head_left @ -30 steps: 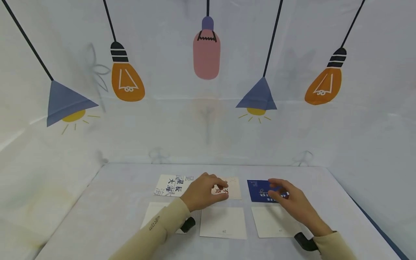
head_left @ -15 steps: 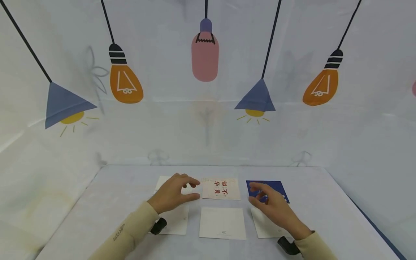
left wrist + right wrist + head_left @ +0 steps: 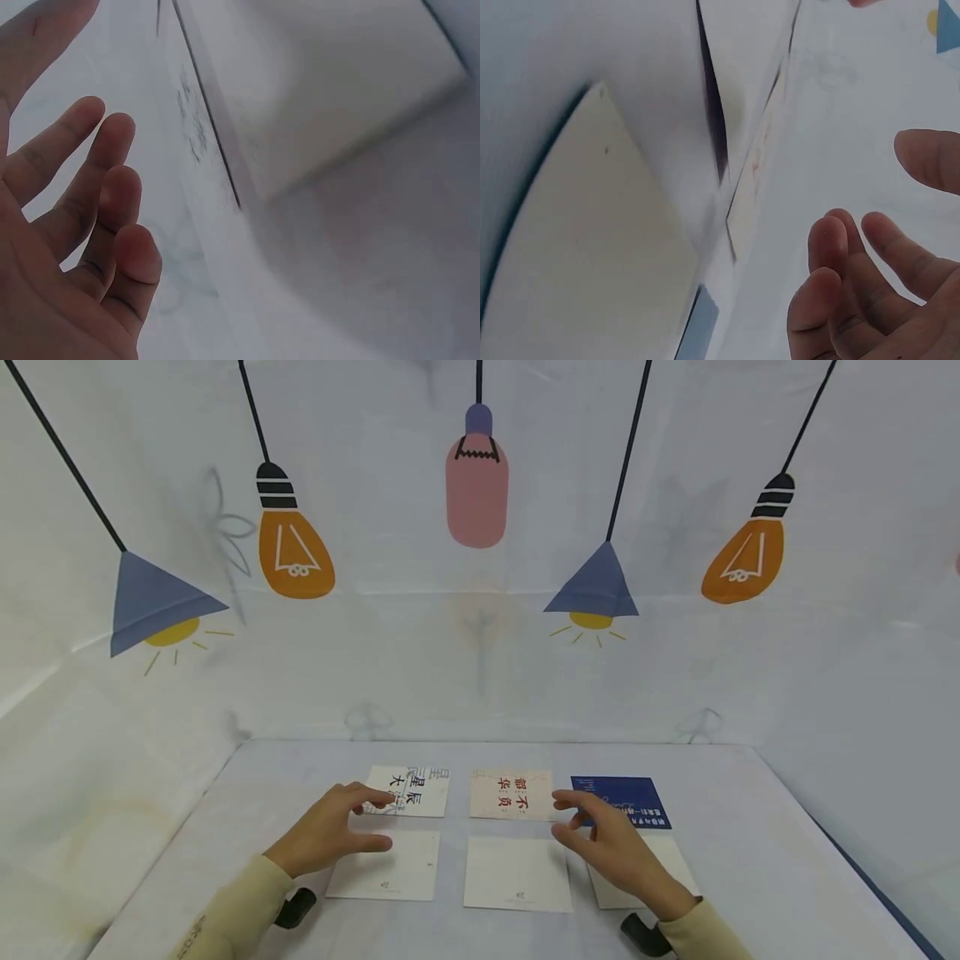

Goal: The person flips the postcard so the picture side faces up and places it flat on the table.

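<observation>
My left hand (image 3: 330, 827) hovers empty over the left cards, thumb and fingers apart. Its fingers overlap the back-left white card (image 3: 426, 797), which bears dark characters. Below the thumb lies a plain off-white card (image 3: 397, 870). On the right, my right hand (image 3: 615, 852) is also empty, its fingers loosely bent. It partly covers the blue card (image 3: 637, 797) and the plain card (image 3: 671, 860) in front of it. Between the hands lie a cream card (image 3: 513, 795) with red characters and another plain card (image 3: 517, 875). Both wrist views show loose fingers (image 3: 120, 142) away from the cards.
All the cards lie flat in two rows of three on a white-covered table (image 3: 247, 827). Behind rises a white cloth backdrop (image 3: 420, 668) printed with hanging lamps. A dark wrist camera (image 3: 296, 907) sits under the left wrist, another (image 3: 645, 935) under the right.
My left hand has moved left from the cream card, past the white card, uncovering both more. My right hand has shifted left a little, showing more of the blue card. The cards have stayed put.
</observation>
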The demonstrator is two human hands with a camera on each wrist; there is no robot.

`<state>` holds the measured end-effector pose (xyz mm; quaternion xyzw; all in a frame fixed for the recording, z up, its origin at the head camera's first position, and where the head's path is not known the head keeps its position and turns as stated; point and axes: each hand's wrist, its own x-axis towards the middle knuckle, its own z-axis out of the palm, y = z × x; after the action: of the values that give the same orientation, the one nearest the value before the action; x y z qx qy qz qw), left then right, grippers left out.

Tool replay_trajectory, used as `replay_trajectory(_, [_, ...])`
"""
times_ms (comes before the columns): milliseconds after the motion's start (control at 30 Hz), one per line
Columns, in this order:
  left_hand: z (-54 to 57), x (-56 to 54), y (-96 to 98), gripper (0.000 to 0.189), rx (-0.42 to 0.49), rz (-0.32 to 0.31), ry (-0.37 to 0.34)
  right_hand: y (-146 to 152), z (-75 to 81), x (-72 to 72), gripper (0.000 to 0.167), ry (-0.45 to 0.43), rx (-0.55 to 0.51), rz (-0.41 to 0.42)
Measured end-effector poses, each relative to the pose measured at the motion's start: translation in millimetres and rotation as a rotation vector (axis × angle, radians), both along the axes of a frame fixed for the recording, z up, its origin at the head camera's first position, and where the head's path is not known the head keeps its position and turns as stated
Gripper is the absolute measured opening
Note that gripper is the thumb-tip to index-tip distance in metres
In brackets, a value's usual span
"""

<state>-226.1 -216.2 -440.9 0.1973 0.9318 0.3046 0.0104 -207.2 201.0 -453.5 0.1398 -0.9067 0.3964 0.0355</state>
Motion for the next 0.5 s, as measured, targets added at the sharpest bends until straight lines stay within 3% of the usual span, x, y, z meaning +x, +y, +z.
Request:
replay_trajectory(333, [-10.4,11.3,-34.2,0.083,-0.035,0.080,-0.163,-22.3,-3.7,3.1,0.048,-0.014,-0.033,0.067])
replay_trajectory(500, [-13.7,13.0,-38.8,0.087,-0.056,0.076,-0.180,-39.5,-2.2,4.2,0.049,-0.032,-0.028,0.101])
